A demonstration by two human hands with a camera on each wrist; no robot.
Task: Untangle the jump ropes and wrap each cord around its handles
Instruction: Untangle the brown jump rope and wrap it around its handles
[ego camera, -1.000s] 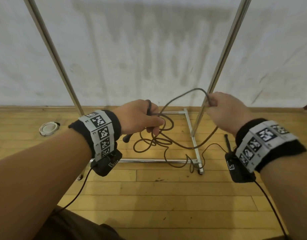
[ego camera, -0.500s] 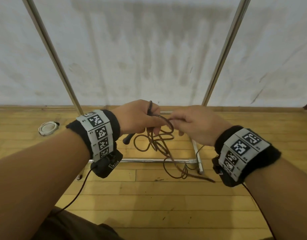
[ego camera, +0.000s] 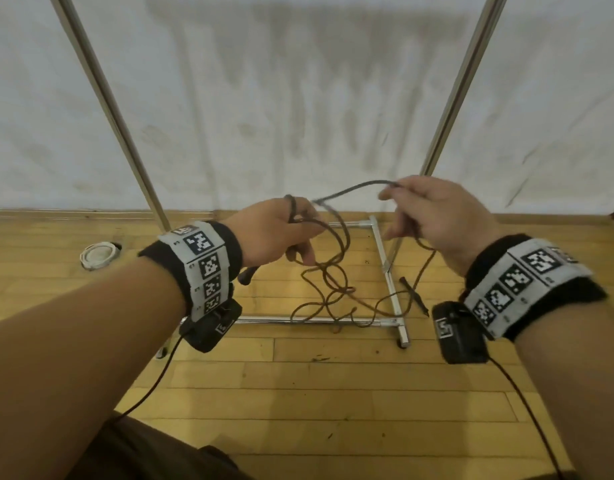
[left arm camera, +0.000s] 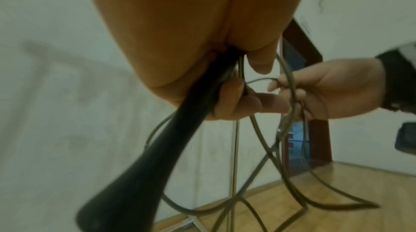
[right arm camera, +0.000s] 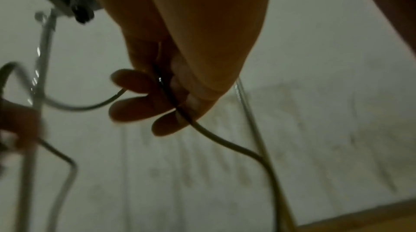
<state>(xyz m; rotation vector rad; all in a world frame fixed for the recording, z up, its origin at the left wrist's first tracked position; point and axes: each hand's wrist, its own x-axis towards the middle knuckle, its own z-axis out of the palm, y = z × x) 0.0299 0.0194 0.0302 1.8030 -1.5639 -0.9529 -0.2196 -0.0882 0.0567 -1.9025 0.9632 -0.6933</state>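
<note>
Head view, left hand: our left hand (ego camera: 277, 233) is wrapped around a black jump-rope handle (ego camera: 247, 276), whose end pokes out below the fist; we judge it serves as the anchor for winding.
Head view, right hand: our right hand (ego camera: 437, 220) pinches the dark cord (ego camera: 354, 189) and holds it up and away to the right, apparently to draw out slack for a turn around the handle.
Head view, loose cord: the rest hangs in tangled loops (ego camera: 333, 285) down to the wooden floor (ego camera: 298, 393), over a metal rack base (ego camera: 390, 278). A second dark handle (ego camera: 413, 295) lies on the floor just beside that base.
Left wrist view: the fingers (left arm camera: 247, 104) curl tight round the black handle (left arm camera: 144, 161), with strands of cord (left arm camera: 290, 179) running down past them.
Right wrist view: the fingertips (right arm camera: 135, 109) and thumb close on a single strand of cord (right arm camera: 227, 144), which trails down from the grip.
Progress: as we judge it, untangling is unfinished.
</note>
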